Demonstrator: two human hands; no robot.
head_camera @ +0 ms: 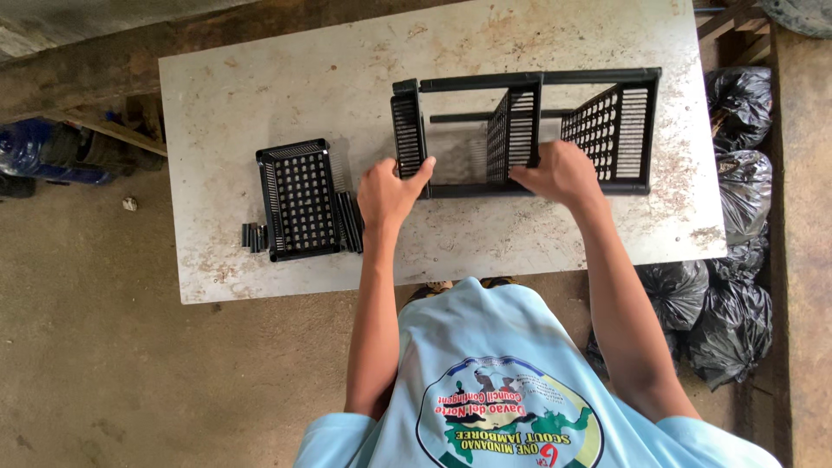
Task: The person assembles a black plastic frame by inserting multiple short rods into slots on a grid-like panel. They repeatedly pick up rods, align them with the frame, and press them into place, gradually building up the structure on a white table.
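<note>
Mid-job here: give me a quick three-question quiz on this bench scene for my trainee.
1. True or false: both hands touch the black rack.
2. Which hand is nearer the loose shelf tray: A left, B right?
3. What lies right of the table?

Key:
1. True: the left hand grips its end panel, the right hand its middle shelf.
2. A.
3. Black plastic bags.

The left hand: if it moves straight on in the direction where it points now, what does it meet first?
The left hand already touches the leftmost slotted shelf panel of the black plastic rack lying on its side. Going straight on, it would press into that panel first, though the depth is hard to judge from above.
</note>
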